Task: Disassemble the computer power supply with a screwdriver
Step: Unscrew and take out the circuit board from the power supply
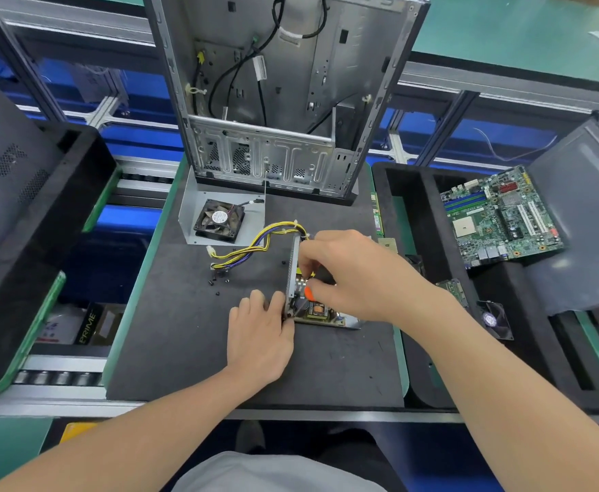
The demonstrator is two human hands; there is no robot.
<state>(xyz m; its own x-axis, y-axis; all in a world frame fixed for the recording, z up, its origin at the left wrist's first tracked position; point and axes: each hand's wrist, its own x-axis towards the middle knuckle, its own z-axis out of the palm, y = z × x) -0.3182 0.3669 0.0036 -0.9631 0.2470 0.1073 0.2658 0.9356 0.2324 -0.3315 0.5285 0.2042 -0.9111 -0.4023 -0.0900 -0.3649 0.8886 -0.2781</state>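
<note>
Head view: right hand [347,275] wrapped round screwdriver [308,294] over the power supply [321,312]; left hand [259,332] at 8 o'clock gripping its wall; fan [219,221] at 11.

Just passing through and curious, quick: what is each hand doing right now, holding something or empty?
Left hand: holds the power supply by its near corner.
Right hand: grips the screwdriver by its orange and black handle.
</note>
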